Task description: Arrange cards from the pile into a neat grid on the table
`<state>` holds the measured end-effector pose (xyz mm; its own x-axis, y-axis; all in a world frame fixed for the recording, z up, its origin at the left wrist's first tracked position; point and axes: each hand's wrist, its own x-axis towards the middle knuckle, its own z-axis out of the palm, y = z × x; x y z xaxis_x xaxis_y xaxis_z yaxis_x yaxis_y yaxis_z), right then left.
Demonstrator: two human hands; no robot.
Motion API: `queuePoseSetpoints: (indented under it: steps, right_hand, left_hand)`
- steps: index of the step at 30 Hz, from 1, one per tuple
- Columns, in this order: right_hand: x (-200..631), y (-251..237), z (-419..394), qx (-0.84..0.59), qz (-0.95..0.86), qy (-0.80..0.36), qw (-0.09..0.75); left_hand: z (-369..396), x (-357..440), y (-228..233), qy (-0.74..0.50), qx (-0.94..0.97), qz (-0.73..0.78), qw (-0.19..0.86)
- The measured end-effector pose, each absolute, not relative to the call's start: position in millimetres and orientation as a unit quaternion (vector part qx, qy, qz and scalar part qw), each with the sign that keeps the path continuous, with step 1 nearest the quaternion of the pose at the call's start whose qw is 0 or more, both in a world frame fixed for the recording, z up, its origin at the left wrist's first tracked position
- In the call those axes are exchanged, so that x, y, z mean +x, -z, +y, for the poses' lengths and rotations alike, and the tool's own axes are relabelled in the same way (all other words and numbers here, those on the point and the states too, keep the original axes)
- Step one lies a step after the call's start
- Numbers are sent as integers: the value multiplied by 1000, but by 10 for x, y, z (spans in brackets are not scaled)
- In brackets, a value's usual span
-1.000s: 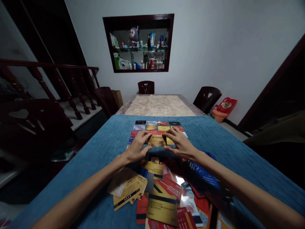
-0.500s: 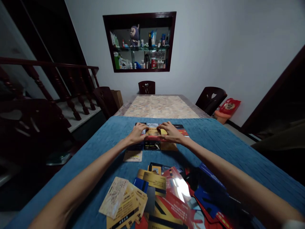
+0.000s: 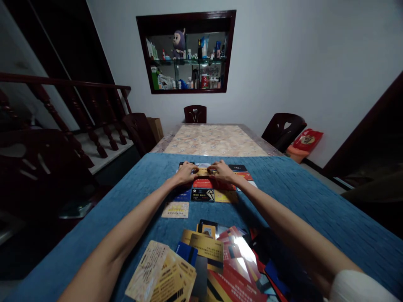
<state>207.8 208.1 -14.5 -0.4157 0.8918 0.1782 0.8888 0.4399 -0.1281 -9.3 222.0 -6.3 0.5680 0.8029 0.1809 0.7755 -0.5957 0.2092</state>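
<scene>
Both hands reach to the far rows of laid-out cards. My left hand (image 3: 185, 173) is curled with its fingertips at the left end of a gold card (image 3: 203, 172). At that card's right end, the fingers of my right hand (image 3: 223, 173) are bent in the same way. Just below the hands lies a red card (image 3: 202, 183). Nearer to me are a black VIP card (image 3: 202, 195), a yellow card (image 3: 226, 196), a blue card (image 3: 181, 195) and a pale card (image 3: 175, 209). My hands partly cover the cards around them.
In front of me lies a loose heap of overlapping cards, with gold cards (image 3: 206, 249), red cards (image 3: 242, 281) and pale yellow cards (image 3: 171, 277). A blue cloth (image 3: 126, 197) covers the near table. Chairs (image 3: 283, 130) stand around it.
Both hands have shifted slightly off the red card, which now shows more fully below them, still around the gold card. The view has moved a little, so the near cards appear lower.
</scene>
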Motion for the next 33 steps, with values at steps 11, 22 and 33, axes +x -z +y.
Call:
queuePoseSetpoints:
  steps: [11, 22, 33]
  right_hand:
    - [2011, 182, 2118, -560, -825, -3, 70]
    - [1980, 151, 2055, -563, -824, 13, 58]
    - [1972, 169, 2084, -567, -823, 16, 43]
  left_hand:
    - [2274, -74, 147, -116, 883, 452, 51]
    - [2283, -69, 199, -119, 887, 444, 32]
    - [2289, -55, 206, -117, 904, 411, 10]
